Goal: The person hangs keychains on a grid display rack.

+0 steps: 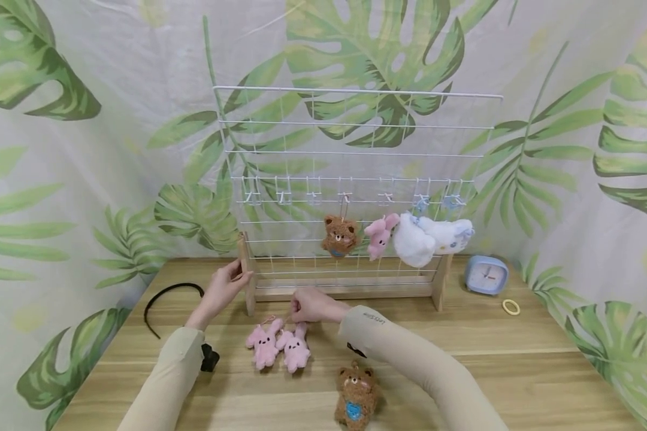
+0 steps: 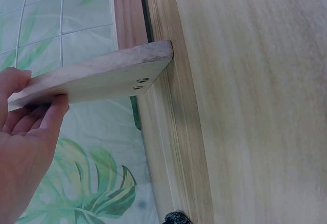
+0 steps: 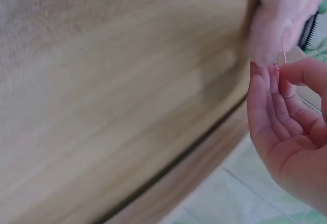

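My left hand grips the wooden side post of a white wire rack, thumb on one face and fingers on the other. Below the rack, my right hand pinches the thin pink bead chain of a pink bunny plush keychain. The bunny's fuzzy body appears blurred in the right wrist view. A second pink bunny keychain lies against it on the left. Nearer the front edge, a brown bear plush with a blue patch lies face up.
From the rack's hooks hang a brown bear, a pink bunny and white plush toys. A blue clock and yellow ring sit at the right. A black headband lies at the left.
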`<state>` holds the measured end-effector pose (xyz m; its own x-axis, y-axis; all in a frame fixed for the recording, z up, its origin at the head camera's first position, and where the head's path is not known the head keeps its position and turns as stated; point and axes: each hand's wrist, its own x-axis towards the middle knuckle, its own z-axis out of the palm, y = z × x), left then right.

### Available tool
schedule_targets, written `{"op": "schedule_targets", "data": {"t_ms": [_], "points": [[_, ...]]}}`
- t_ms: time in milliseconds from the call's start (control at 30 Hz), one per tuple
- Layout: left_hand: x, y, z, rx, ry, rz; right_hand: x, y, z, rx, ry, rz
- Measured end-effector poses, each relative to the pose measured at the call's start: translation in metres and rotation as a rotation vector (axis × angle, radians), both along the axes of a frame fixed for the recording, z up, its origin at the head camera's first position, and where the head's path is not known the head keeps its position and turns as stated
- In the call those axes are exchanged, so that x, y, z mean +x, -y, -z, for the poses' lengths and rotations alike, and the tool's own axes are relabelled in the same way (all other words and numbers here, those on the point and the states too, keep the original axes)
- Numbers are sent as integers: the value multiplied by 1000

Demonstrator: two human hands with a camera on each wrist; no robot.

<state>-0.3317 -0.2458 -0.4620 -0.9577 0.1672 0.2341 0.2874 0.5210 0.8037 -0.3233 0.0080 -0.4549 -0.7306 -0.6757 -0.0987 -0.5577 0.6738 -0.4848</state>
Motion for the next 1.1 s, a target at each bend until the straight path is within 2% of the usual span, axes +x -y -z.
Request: {"op": "schedule_targets", "data": {"t_ms": [67, 167, 400, 533, 800, 900, 1100], "points": [[0, 0, 0, 2, 4, -4, 1, -3, -7, -47, 13, 3], [0, 0, -1, -1, 2, -3, 3, -6, -19, -106, -21, -7], [0, 2, -1, -12, 0, 8, 12, -14, -52, -189, -158, -65], [1, 3, -3, -12, -2, 16, 18, -22, -70, -237, -193, -88], [2, 1, -3, -27, -12, 12, 21, -36, -106, -295, -236, -81], [2, 1, -1, -32, -17, 9, 21, -41, -126, -303, -258, -57], [2, 0, -3, -25, -18, 9, 22, -53, -167, -348, -364, -1]]}}
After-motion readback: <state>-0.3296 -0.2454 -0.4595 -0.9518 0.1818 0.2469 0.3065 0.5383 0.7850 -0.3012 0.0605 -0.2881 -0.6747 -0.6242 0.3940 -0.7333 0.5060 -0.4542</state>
